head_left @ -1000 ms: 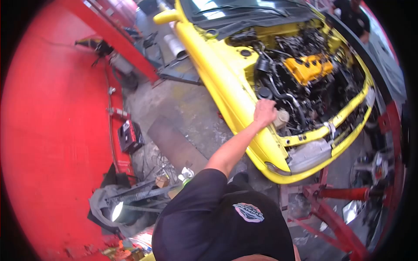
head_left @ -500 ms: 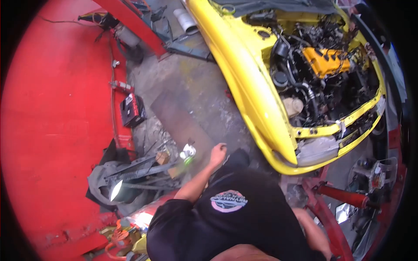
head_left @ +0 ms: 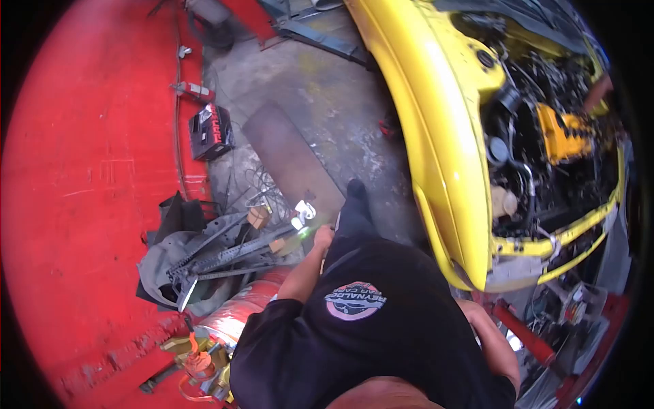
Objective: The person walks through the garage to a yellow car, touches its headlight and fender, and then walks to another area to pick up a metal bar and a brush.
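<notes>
My left hand (head_left: 324, 236) hangs low beside my left thigh, its fingers curled in; whether anything is in them is too small to make out. Close to it are a white object with a green glow (head_left: 304, 214) and a brown flat board (head_left: 289, 153) on the floor. My right forearm (head_left: 492, 341) runs down my right side, but the hand itself is hidden by my black shirt (head_left: 415, 320). To the right stands a yellow car (head_left: 436, 136), its engine bay exposed around an orange engine cover (head_left: 560, 133). Neither hand touches the car.
Left of me, dark car parts (head_left: 180, 273) lie by a red wall (head_left: 102, 170). A boxed battery-like item (head_left: 211, 133) and a fire extinguisher (head_left: 193, 91) stand along it. A red cylinder (head_left: 245, 303) is at lower left. Another person's arm (head_left: 598, 94) reaches over the engine bay.
The view has shifted, so the car sits further right and the floor items stand higher. My left hand has drawn back closer to my thigh. Another person's arm now shows over the engine.
</notes>
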`<state>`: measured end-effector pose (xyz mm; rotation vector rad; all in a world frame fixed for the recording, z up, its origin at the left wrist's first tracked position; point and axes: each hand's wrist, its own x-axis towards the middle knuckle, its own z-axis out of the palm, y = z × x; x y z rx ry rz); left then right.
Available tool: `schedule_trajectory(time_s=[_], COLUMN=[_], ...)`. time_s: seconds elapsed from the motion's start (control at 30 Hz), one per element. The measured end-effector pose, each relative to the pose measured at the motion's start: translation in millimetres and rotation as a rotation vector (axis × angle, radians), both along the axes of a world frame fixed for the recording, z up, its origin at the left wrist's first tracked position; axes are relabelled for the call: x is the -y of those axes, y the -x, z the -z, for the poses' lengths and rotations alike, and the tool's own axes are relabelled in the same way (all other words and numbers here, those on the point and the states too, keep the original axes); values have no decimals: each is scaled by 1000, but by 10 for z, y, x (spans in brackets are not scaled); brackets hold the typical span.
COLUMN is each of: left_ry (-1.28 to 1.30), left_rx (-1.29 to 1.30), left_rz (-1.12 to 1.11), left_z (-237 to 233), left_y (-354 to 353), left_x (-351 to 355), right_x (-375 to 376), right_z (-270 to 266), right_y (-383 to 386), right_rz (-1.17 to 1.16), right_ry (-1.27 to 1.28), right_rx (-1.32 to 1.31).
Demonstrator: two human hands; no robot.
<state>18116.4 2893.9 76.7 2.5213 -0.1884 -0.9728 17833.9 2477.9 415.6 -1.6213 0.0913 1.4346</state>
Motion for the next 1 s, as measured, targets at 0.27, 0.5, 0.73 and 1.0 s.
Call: schedule_trajectory(time_s=[0.27, 0.5, 0.73, 1.0], left_ry=[61, 349, 256, 219], left_rx=[95, 121, -69, -246], left_rz=[-83, -388, -67, -737], left_z=[-653, -604, -192, -839], left_y=[-2729, -4347, -5028, -6561], left_x=[-179, 804, 895, 471], right_x=[11, 258, 805, 1578], right_z=[-223, -507, -224, -140], right_y=[-2707, -4384, -6316, -9708], right_rz=[-255, -253, -521, 232], right_ry=[-67, 34, 131, 332], right_rx=[9, 44, 228, 944])
